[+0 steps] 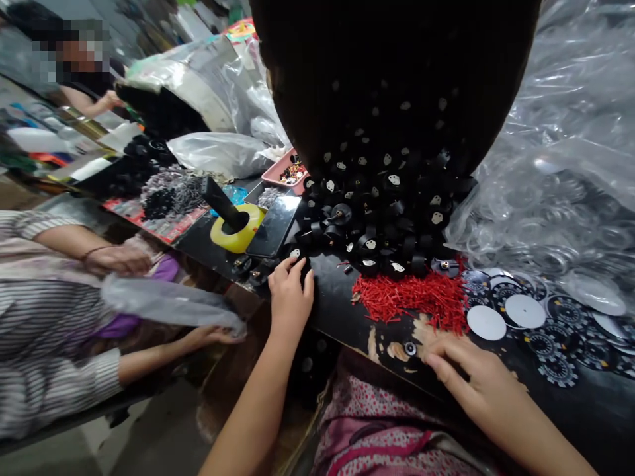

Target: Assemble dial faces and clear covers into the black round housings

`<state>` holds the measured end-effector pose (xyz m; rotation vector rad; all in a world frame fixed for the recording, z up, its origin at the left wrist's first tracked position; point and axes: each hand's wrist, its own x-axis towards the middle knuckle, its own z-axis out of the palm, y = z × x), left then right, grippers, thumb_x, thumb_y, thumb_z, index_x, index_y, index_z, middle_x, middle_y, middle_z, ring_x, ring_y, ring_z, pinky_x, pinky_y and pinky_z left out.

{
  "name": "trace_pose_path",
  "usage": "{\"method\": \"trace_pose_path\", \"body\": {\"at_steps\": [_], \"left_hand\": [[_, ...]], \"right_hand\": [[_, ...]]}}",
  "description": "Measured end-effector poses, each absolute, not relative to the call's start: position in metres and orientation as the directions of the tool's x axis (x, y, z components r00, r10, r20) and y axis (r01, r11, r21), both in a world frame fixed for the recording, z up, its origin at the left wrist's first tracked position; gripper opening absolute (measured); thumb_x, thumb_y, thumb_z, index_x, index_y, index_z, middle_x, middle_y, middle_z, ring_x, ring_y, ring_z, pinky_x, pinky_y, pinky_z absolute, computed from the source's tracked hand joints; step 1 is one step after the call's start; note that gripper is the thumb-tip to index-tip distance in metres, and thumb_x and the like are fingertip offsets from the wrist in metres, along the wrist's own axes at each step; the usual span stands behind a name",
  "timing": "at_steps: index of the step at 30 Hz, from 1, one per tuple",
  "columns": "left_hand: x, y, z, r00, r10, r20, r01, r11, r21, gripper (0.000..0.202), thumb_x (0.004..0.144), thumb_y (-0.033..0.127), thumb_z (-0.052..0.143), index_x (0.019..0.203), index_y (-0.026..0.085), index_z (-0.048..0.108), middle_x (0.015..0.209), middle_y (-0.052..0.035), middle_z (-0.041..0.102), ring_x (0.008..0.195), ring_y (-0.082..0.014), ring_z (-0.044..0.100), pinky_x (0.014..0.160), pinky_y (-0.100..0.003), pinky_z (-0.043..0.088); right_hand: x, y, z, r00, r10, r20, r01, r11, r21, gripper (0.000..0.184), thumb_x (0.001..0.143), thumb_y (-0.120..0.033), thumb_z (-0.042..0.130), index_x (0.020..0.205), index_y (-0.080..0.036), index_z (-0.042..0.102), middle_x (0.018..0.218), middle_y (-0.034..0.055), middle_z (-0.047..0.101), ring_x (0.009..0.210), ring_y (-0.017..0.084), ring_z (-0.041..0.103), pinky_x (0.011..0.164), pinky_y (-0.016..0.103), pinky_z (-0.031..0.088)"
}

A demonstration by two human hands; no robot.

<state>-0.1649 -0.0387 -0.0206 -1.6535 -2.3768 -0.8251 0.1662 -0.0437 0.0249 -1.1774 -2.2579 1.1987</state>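
Observation:
At the table's near edge, my left hand (290,294) has its fingers curled over a black round part (299,258) with a small silver plate on top. My right hand (479,373) rests low over a worn patch of the tabletop, thumb and forefinger drawn together; whatever they pinch, if anything, is hidden. Just left of those fingertips lies a small round dark piece with a pale ring (410,348). A heap of similar black parts (370,231) spills from a dark container. Red thin pins (411,297) are piled between my hands.
Printed dials (555,337) and white discs (526,311) lie at right, below bagged clear rings (540,205). A phone (274,226), yellow tape roll (237,228) and pink tray (285,168) stand left. A co-worker's hand (213,336) holds a plastic bag (169,301); another person sits farther back.

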Motion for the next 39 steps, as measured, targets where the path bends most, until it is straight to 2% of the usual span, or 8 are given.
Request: {"method": "trace_pose_path", "body": {"at_steps": [10,13,18,23,26,30,37,39], "left_hand": [[-0.122,-0.064,0.004,-0.373,0.866,0.332,0.826,0.147,0.544,0.043,0.088,0.035,0.063,0.127,0.018,0.059,0.135,-0.0161,0.057,0.130,-0.0306,0.049,0.113,-0.048,0.033],[-0.120,-0.047,0.009,-0.363,0.912,0.191,0.712,0.140,0.688,0.048,0.080,0.036,0.072,0.125,0.023,0.062,0.134,-0.0113,0.062,0.128,-0.0313,0.051,0.113,-0.049,0.031],[-0.119,-0.038,0.005,-0.416,0.909,0.019,0.480,0.201,0.854,0.036,0.078,0.039,0.073,0.110,0.023,0.067,0.105,-0.0065,0.073,0.084,-0.0226,0.067,0.085,-0.042,0.053],[-0.084,-0.062,0.005,-0.546,0.836,-0.056,0.167,0.174,0.971,0.045,0.088,0.043,0.060,0.127,0.024,0.050,0.121,-0.0098,0.066,0.099,-0.0216,0.070,0.082,-0.036,0.058],[-0.046,-0.085,0.014,-0.371,0.896,-0.245,-0.048,0.245,0.968,0.054,0.089,0.039,0.061,0.140,0.029,0.045,0.126,-0.0090,0.066,0.105,-0.0243,0.070,0.093,-0.042,0.056],[-0.017,-0.104,0.025,-0.032,0.937,-0.348,0.060,0.350,0.935,0.043,0.083,0.033,0.070,0.125,0.033,0.064,0.135,-0.0035,0.064,0.131,-0.0280,0.054,0.114,-0.046,0.037],[-0.006,-0.096,0.014,0.031,0.880,-0.474,-0.382,0.448,0.808,0.039,0.080,0.043,0.073,0.115,0.026,0.068,0.106,-0.0054,0.072,0.088,-0.0205,0.067,0.074,-0.029,0.055],[0.000,-0.094,0.015,0.089,0.875,-0.476,-0.506,0.451,0.735,0.030,0.083,0.045,0.070,0.104,0.023,0.069,0.106,-0.0062,0.073,0.087,-0.0197,0.069,0.074,-0.029,0.055]], "right_hand": [[0.159,-0.046,0.024,-0.648,0.755,-0.104,0.517,0.335,-0.788,0.028,0.100,-0.034,0.043,0.080,-0.022,0.058,0.083,0.0029,0.067,0.080,0.020,0.061,0.074,0.037,0.046],[0.161,-0.048,0.027,-0.652,0.749,-0.119,0.520,0.326,-0.790,0.026,0.100,-0.033,0.043,0.081,-0.022,0.058,0.084,0.0024,0.067,0.080,0.020,0.061,0.074,0.036,0.046],[0.162,-0.046,0.033,-0.616,0.780,-0.107,0.536,0.316,-0.783,0.027,0.100,-0.032,0.043,0.080,-0.023,0.060,0.084,0.0021,0.068,0.080,0.020,0.062,0.075,0.036,0.047],[0.147,-0.050,0.033,-0.607,0.794,-0.044,0.465,0.310,-0.829,0.021,0.097,-0.031,0.049,0.105,-0.023,0.066,0.095,0.0044,0.071,0.090,0.022,0.064,0.082,0.039,0.048],[0.139,-0.053,0.038,-0.563,0.826,-0.018,0.457,0.294,-0.839,0.036,0.095,-0.035,0.054,0.128,-0.021,0.059,0.096,0.0057,0.070,0.086,0.022,0.064,0.083,0.040,0.048],[0.154,-0.047,0.044,-0.558,0.830,-0.008,0.454,0.297,-0.840,0.025,0.097,-0.038,0.054,0.109,-0.021,0.068,0.093,0.0048,0.070,0.084,0.020,0.064,0.081,0.035,0.049],[0.213,-0.016,0.030,-0.237,0.972,0.007,0.894,0.220,-0.389,0.041,0.088,-0.028,0.062,0.126,-0.016,0.063,0.114,0.0164,0.060,0.101,0.033,0.061,0.091,0.053,0.047],[0.218,-0.011,0.026,-0.214,0.976,0.028,0.889,0.207,-0.409,0.032,0.087,-0.027,0.060,0.116,-0.016,0.066,0.113,0.0155,0.060,0.100,0.032,0.061,0.090,0.050,0.048]]}}
